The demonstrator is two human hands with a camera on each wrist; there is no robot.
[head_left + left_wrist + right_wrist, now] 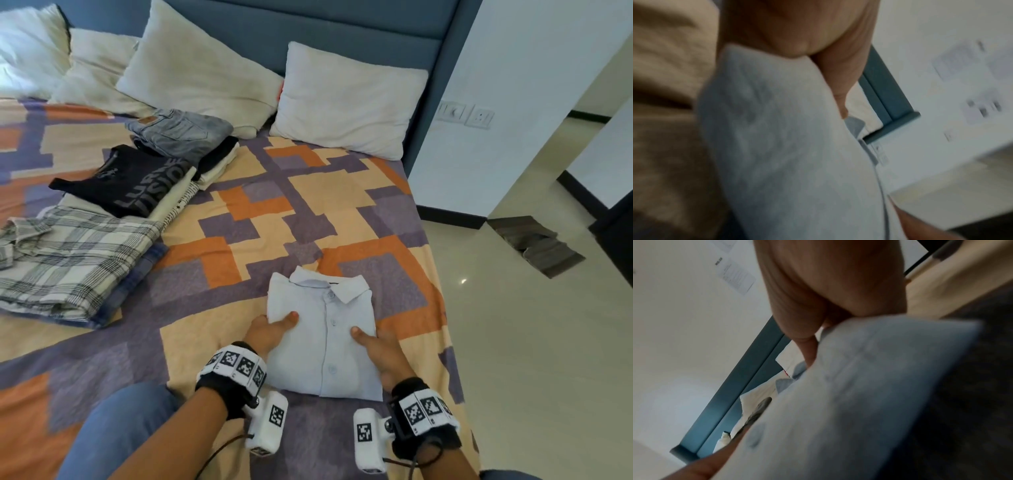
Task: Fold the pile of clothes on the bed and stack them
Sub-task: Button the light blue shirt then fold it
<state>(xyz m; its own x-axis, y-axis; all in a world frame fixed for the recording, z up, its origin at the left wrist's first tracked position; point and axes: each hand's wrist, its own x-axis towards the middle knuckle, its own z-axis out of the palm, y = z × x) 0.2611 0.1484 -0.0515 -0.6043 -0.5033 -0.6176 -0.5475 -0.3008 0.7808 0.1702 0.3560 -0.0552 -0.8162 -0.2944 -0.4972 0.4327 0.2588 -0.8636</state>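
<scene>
A folded pale blue button shirt (325, 335) lies collar-up on the patterned bedspread (239, 212) near the bed's right edge. My left hand (270, 330) grips its left side, thumb on top and fingers hidden beneath. My right hand (376, 346) grips the right side the same way. In the left wrist view the shirt (787, 146) fills the middle under my thumb (838, 81). In the right wrist view the shirt (859, 394) lies under my thumb (807, 337). Folded clothes lie at the left: a plaid shirt (72, 263), a black printed tee (130, 181) and grey jeans (181, 133).
Several white pillows (346, 102) lean on the blue headboard (342, 31). The bed's right edge drops to a tiled floor (531, 359) with a brown mat (537, 245). My knee in blue jeans (120, 431) is at the lower left.
</scene>
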